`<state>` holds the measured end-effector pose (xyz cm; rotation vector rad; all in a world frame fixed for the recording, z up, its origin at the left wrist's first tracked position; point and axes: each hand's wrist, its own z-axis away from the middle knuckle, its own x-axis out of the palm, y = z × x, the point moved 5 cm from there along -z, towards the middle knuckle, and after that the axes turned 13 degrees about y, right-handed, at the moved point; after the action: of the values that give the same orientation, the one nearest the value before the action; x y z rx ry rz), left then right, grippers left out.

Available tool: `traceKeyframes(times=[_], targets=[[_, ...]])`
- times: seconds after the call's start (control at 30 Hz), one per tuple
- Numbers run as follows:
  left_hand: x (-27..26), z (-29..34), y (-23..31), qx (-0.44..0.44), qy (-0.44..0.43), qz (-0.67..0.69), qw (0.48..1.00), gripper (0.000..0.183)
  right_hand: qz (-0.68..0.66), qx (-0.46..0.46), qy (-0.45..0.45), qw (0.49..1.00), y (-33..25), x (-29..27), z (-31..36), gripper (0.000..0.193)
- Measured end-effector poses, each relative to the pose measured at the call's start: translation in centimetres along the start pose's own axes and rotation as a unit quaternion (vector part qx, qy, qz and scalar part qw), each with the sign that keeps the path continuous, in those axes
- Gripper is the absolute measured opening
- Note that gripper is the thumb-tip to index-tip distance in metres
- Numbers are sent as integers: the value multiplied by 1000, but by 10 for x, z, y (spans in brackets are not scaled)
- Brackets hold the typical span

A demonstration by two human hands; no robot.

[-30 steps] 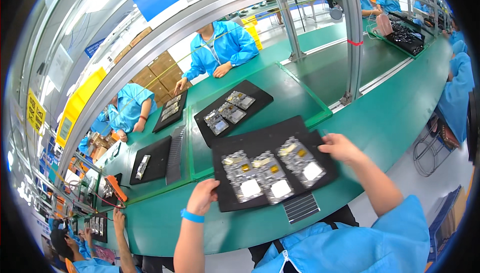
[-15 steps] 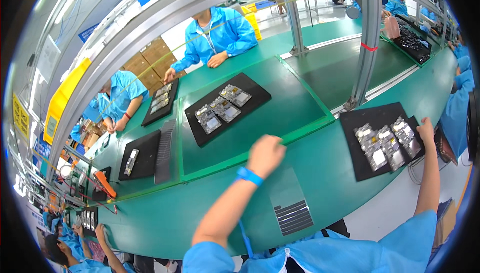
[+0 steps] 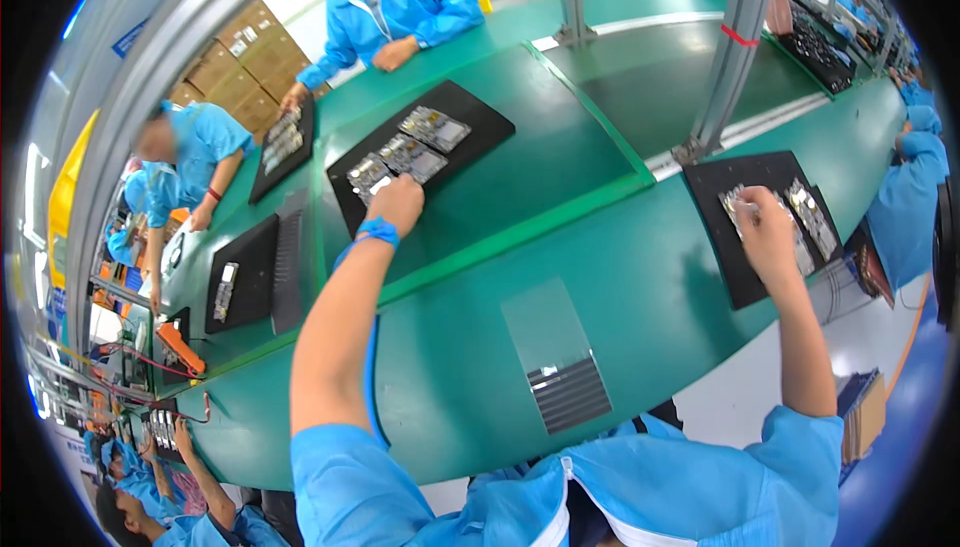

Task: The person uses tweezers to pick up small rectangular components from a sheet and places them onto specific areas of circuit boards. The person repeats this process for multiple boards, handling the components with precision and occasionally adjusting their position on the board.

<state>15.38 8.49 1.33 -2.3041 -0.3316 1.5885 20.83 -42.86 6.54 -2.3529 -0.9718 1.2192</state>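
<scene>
My left hand [image 3: 398, 207], with a blue wrist strap [image 3: 378, 231], reaches to the black pad [image 3: 480, 117] ahead of me, its fingers closed at the edge of a circuit board [image 3: 368, 175]. Two more boards lie beside it on that pad, a middle board [image 3: 408, 154] and a far board [image 3: 435, 127]. On the right, my right hand [image 3: 768, 237] is over another black pad [image 3: 715, 177], its fingers pinched on a circuit board [image 3: 730, 205] and partly covering it. Next to that hand, a narrower board [image 3: 812, 215] lies on the same pad.
A clear sheet with dark strips [image 3: 568, 395] lies near me on the green table [image 3: 450, 397]. A metal post [image 3: 735, 67] rises beyond the right pad. Across the table, co-workers [image 3: 400, 7] sit by more black pads. An orange meter [image 3: 180, 347] is at left.
My left hand has moved left and forward onto the boards on the middle pad. My right hand has moved from the right pad's edge onto its boards. The view has shifted.
</scene>
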Motion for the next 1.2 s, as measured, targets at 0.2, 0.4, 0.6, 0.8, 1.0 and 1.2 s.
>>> traceKeyframes(times=[0.2, 0.4, 0.6, 0.8, 1.0, 1.2], targets=[[-81, 92, 76, 22, 113, 78, 990, 11, -330, 217, -239, 887, -28, 42, 82, 43], [-141, 191, 153, 61, 180, 129, 973, 20, -371, 324, -404, 771, -69, 73, 155, 65], [-155, 205, 166, -26, 111, 213, 970, 24, -425, 355, -345, 757, -105, 95, 185, 19], [-166, 190, 219, -47, 111, 405, 906, 32, -380, 334, -353, 787, -113, 98, 187, 21], [-147, 194, 234, -83, 117, 399, 906, 34, -342, 301, -346, 820, -117, 96, 190, 21], [-148, 193, 233, -84, 117, 399, 906, 33, -356, 313, -345, 810, -118, 100, 193, 21]])
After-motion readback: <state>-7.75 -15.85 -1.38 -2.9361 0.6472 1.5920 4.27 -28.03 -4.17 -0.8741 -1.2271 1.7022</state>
